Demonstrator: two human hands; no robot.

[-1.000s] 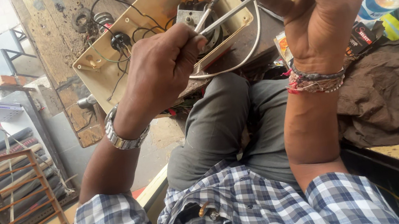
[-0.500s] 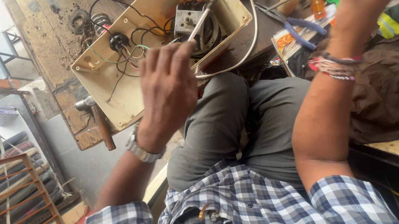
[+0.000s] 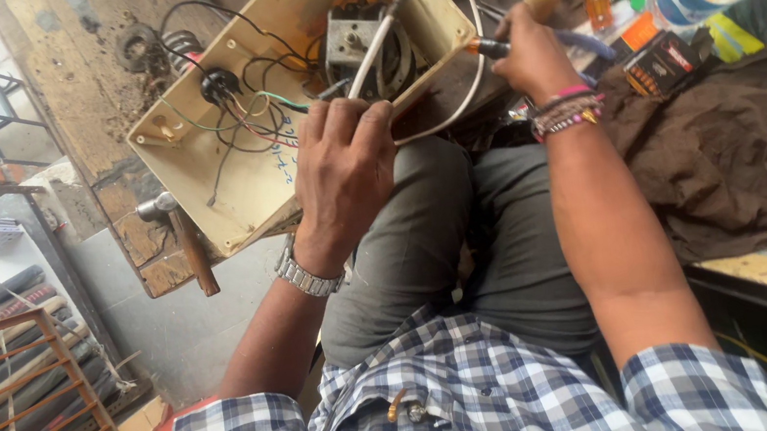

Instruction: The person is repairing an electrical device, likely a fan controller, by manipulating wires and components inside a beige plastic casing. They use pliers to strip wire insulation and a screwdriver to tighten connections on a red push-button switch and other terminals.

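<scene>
The left hand (image 3: 343, 166) grips the near rim of the open cream casing (image 3: 231, 181), propped on the person's lap with its wiring (image 3: 242, 116) exposed. The right hand (image 3: 530, 53) is closed around a tool handle (image 3: 490, 48) beside the casing's corner.

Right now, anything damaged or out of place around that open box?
The cream box is tilted, propped on the lap by the left hand, its loose wires tangled inside. The wooden bench is chipped and worn. The right hand grips a tool.
</scene>
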